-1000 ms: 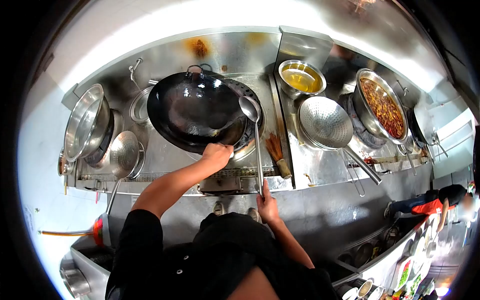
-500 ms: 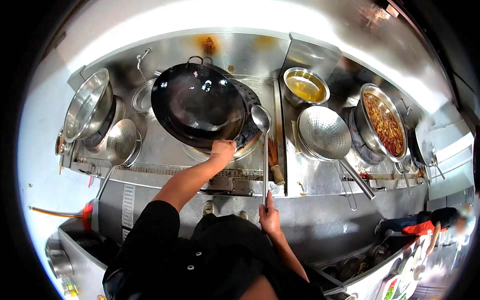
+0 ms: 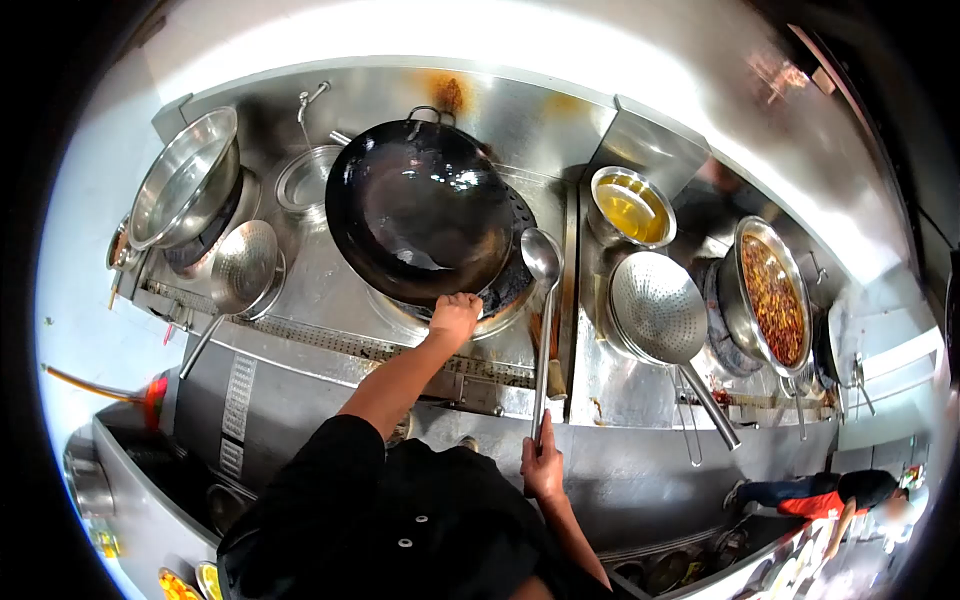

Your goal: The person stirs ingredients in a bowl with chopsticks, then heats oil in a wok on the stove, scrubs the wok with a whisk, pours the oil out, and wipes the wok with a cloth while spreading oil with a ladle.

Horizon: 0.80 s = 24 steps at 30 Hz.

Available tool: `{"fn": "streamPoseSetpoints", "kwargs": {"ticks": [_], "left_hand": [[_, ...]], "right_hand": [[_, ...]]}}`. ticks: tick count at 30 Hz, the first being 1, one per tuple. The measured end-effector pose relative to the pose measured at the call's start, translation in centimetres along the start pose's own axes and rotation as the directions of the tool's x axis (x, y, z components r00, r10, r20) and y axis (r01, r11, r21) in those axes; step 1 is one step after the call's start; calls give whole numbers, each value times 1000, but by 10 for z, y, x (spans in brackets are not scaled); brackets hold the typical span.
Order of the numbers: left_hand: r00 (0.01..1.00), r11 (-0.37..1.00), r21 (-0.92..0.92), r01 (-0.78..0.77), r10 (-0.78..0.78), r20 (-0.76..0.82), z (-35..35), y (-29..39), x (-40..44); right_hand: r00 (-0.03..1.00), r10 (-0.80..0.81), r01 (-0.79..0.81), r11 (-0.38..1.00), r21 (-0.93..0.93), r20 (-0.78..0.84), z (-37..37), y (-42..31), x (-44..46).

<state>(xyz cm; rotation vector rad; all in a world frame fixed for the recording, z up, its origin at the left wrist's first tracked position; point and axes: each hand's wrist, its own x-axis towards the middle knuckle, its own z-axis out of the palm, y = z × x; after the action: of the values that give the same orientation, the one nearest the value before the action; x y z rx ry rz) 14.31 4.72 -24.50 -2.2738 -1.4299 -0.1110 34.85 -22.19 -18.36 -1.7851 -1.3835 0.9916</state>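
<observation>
My left hand (image 3: pixel 456 316) is closed on the near rim of a large black wok (image 3: pixel 425 215), where any handle is hidden by my fingers. The wok is tilted and sits off to the left of the burner (image 3: pixel 515 270), with its far loop handle at the back. In my right hand (image 3: pixel 542 462) is the long handle of a steel ladle (image 3: pixel 541 257). The ladle's bowl points away from me, close to the wok's right side. Under the ladle, a bamboo wok brush (image 3: pixel 556 372) is partly hidden.
Right of the ladle are a bowl of yellow oil (image 3: pixel 633 206), a perforated strainer (image 3: pixel 658 306) and a basin of dried chillies in oil (image 3: pixel 768 295). On the left stand a steel basin (image 3: pixel 185 180) and another strainer (image 3: pixel 244 266). A person (image 3: pixel 850 495) works at the far right.
My view has turned a little, so the stove appears rotated and lower on the right. Both hands keep their hold on the wok and the ladle.
</observation>
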Motion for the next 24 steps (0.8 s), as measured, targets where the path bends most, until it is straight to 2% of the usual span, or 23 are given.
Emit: {"fn": "streamPoseSetpoints", "kwargs": {"ticks": [4, 5, 7, 9, 14, 17, 20, 24], "left_hand": [[984, 999, -52, -8, -1, -179, -2, -16, -12], [979, 992, -123, -9, -16, -204, -5, -22, -16], [965, 966, -257, -24, -45, -260, -9, -33, -25], [972, 936, -352, 3, -86, -220, -11, -43, -33], [977, 812, -575, 97, -189, -101, -14, -64, -46], [962, 654, -736, 173, -271, -15, -15, -74, -48], [954, 565, -786, 250, -281, 102, -13, -84, -45], [956, 517, -820, 244, -270, 115, 0, -96, -44]], "right_hand": [[996, 79, -76, 995, -66, 43, 0, -12, 16], [995, 83, -77, 992, -98, 56, 3, -15, 22], [994, 85, -83, 996, -43, 66, 9, -25, 31], [998, 37, -36, 999, -12, 59, 16, -26, 43], [990, 90, -101, 990, 100, 110, 30, -38, 57], [992, 67, -79, 990, 113, 105, 39, -43, 56], [993, 65, -78, 989, 122, 101, 45, -50, 52], [991, 99, -104, 993, 50, 87, 42, -54, 48]]}}
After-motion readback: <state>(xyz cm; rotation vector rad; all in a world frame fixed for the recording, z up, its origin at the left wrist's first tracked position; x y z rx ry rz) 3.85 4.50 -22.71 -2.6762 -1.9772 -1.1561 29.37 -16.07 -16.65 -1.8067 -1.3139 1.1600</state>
